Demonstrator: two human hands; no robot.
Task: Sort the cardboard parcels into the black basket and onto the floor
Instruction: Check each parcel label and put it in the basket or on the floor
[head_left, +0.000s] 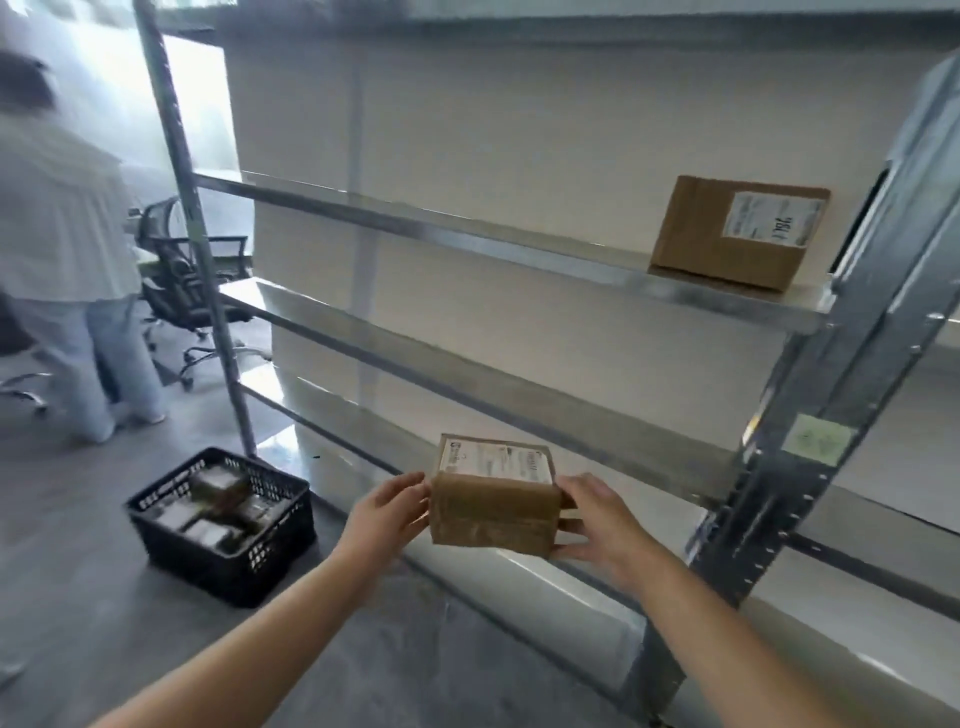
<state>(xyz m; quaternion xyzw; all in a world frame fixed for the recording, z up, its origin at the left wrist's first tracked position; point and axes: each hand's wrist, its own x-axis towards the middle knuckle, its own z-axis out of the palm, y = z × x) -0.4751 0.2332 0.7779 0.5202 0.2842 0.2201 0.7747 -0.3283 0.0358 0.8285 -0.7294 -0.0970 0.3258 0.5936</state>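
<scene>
Fingers (569, 501) either side of parcel (493, 512)

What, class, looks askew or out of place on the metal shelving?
The larger cardboard parcel on the upper shelf sits alone, turned at an angle to the shelf edge, its label sideways. Otherwise nothing stands out.
</scene>
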